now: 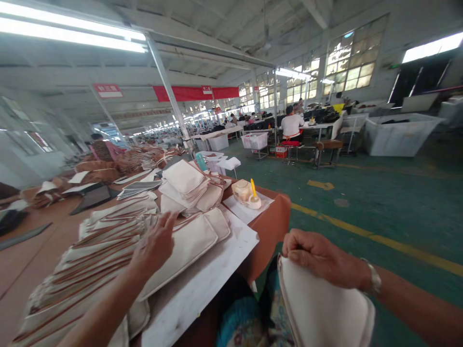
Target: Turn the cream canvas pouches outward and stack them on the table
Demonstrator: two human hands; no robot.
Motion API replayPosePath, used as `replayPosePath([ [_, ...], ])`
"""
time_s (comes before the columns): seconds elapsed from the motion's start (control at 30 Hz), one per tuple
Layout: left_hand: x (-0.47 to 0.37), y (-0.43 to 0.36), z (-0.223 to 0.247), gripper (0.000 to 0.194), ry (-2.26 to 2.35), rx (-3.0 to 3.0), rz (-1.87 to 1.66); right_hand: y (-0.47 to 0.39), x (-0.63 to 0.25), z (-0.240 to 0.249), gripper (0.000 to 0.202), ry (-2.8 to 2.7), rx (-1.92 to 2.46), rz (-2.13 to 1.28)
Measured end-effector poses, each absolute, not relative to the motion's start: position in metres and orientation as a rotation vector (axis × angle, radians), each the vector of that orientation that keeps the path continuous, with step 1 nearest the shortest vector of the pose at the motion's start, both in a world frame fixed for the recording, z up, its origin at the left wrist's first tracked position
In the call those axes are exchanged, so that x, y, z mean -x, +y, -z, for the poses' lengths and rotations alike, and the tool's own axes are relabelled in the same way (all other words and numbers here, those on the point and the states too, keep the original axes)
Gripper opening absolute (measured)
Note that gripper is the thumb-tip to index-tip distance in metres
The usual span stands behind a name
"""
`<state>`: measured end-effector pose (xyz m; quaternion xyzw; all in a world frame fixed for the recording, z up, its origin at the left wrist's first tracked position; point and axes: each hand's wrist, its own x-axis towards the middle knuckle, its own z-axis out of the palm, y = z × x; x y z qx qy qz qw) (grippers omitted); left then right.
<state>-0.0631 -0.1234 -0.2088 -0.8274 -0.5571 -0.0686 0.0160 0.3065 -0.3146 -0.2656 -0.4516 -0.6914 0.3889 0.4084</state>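
My right hand [314,253] grips the top corner of a cream leather panel [325,308] with piped edges, which hangs over my lap at the table's side. My left hand [157,241] is over the row of overlapping cream panels [97,260] with brown edges, fingers stretched out. Its fingertips reach toward the front panels [191,238]; whether they touch is hard to tell. Behind them sits a stack of smaller cream pieces [184,178]. A glue container [243,190] with a yellow-handled brush [253,187] stands near the table corner.
White paper [217,260] covers the table's near edge. Dark strips [94,197] and brown bundles lie on the brown tabletop [21,270] at left. Beyond the green floor [361,202], a person in white [291,125] sits at another table. A large white bin [398,135] stands at right.
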Motion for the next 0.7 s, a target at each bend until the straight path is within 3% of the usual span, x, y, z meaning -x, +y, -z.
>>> replayPosePath([
  [0.1,0.003,-0.176,0.228,0.046,-1.627,2.984,0.359,-0.312,-0.290,0.271,0.034,-1.784,1.046,-0.995],
  [0.23,-0.057,-0.237,0.250,0.048,-1.214,4.156,0.696,-0.318,-0.285,0.269,0.030,-1.830,1.017,-0.932],
  [0.4,-0.066,-0.245,0.262,0.040,-1.030,4.368,0.924,-0.332,-0.285,0.274,0.027,-1.874,0.981,-0.928],
  [0.5,-0.064,-0.240,0.266,0.044,-1.052,4.471,0.775,-0.338,-0.285,0.282,0.022,-1.885,0.981,-0.858],
  [0.7,-0.061,-0.248,0.252,0.042,-1.614,4.328,0.284,-0.345,-0.290,0.275,0.018,-2.011,1.072,-0.678],
])
